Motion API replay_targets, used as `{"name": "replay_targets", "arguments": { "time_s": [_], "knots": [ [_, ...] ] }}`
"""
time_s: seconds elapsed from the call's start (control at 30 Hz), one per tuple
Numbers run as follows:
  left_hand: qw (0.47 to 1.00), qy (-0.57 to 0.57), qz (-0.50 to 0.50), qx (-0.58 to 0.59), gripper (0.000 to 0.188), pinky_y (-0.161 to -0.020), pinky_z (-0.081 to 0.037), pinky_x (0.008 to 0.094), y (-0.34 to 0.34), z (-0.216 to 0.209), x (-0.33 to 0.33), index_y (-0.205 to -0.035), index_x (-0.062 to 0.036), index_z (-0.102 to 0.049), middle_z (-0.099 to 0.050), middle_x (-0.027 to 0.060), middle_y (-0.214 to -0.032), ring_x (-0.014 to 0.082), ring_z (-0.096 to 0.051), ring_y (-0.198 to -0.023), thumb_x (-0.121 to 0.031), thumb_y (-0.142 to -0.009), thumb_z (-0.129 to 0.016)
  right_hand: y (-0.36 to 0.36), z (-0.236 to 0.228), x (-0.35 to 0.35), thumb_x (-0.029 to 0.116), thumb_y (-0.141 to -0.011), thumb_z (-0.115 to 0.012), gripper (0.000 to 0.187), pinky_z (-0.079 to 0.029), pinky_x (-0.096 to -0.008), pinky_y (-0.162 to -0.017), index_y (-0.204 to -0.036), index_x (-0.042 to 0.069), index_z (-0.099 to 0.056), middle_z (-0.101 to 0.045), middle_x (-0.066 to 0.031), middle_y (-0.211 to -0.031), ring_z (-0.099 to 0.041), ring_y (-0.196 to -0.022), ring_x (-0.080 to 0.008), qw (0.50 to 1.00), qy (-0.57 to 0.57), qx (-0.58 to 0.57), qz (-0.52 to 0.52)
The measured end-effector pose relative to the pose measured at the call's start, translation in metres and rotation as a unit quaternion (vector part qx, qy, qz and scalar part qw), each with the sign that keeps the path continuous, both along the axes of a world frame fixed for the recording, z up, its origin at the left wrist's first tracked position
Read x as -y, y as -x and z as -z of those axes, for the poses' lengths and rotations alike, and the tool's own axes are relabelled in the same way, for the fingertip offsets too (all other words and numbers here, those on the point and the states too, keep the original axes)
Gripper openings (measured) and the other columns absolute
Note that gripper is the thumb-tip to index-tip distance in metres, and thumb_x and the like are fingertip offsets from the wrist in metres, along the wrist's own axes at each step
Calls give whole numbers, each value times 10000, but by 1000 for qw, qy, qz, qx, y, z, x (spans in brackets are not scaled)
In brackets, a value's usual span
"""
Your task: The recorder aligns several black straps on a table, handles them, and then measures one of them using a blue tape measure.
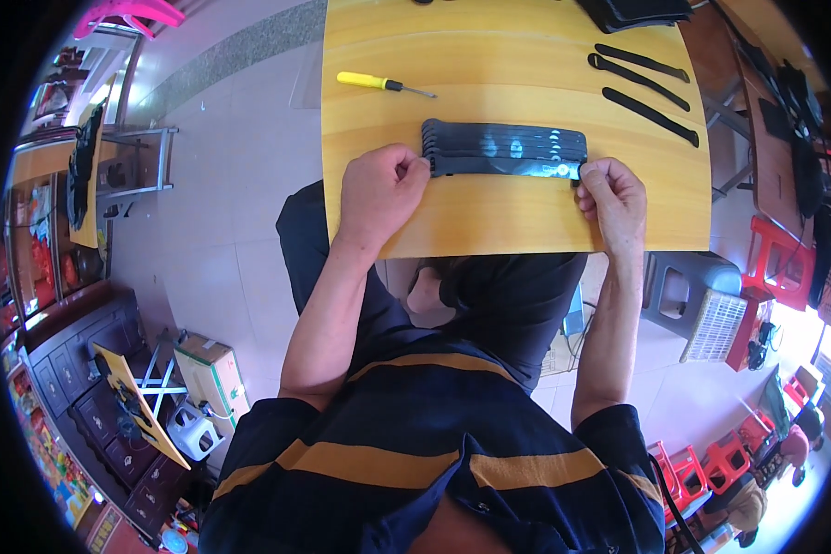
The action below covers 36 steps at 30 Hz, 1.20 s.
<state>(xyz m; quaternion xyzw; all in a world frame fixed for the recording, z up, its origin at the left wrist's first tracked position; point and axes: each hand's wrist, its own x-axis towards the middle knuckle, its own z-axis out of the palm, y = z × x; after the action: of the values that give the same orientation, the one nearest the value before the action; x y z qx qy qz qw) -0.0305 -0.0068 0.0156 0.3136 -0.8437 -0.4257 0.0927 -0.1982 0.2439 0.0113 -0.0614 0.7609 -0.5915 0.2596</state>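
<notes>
Several flat black straps (506, 150) lie in an overlapping row across the wooden table (517, 222), their rounded ends staggered slightly. The nearest strap looks glossy and catches the light. At its left end, the thumb and fingers of my left hand (383, 189) are pinched together. My right hand (614, 196) pinches the right end of the same strap between thumb and fingers. Beyond my hands, to the left, rests a screwdriver (371, 82) with a yellow handle. Three loose black straps (651, 116) are spread at the table's right side.
A dark pile of flat pieces (632, 11) sits at the table's far right. To the right of my legs stand a grey stool (683, 286) and a red stool (780, 263). A cardboard box (210, 374) is on the floor at left. People are in the background at lower right.
</notes>
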Motion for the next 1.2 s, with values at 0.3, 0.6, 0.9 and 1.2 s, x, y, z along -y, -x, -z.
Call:
{"name": "replay_targets", "arguments": {
  "time_s": [0.3, 0.6, 0.9, 1.2],
  "knots": [
    [1000, 12, -7, 6, 180, -619, -544, 372, 1, -1, -1, -807, -9, -727, -702, 146, -690, 291, -695, -624, -172, -868, -681, -1, -1, 3, 171, -981, -691, 170, -434, -201, -554, -863, 49, -679, -626, 17, -705, -546, -598, -43, 1000, -17, -5, 4],
    [1000, 21, -17, 1, 174, -621, -546, 387, 2, -2, -5, -787, -14, -717, -697, 154, -689, 318, -694, -632, -167, -862, -682, -2, -4, 7, 162, -978, -690, 173, -436, -211, -559, -872, 26, -682, -620, 13, -697, -535, -594, -50, 998, -48, -26, 7],
    [999, 46, -23, 12, 168, -615, -543, 395, 5, -4, -8, -780, -18, -708, -692, 151, -683, 332, -688, -634, -166, -855, -682, 0, -1, 6, 156, -978, -689, 171, -441, -218, -555, -870, 24, -687, -623, 6, -685, -538, -585, -55, 998, -43, -33, 15],
    [998, 53, -22, 23, 167, -607, -542, 404, 1, 1, -8, -767, -27, -700, -688, 148, -674, 329, -688, -625, -167, -856, -681, -4, 7, 9, 161, -962, -695, 178, -459, -230, -551, -852, 21, -691, -642, -1, -650, -577, -576, -56, 995, -77, -59, 29]
  ]
}}
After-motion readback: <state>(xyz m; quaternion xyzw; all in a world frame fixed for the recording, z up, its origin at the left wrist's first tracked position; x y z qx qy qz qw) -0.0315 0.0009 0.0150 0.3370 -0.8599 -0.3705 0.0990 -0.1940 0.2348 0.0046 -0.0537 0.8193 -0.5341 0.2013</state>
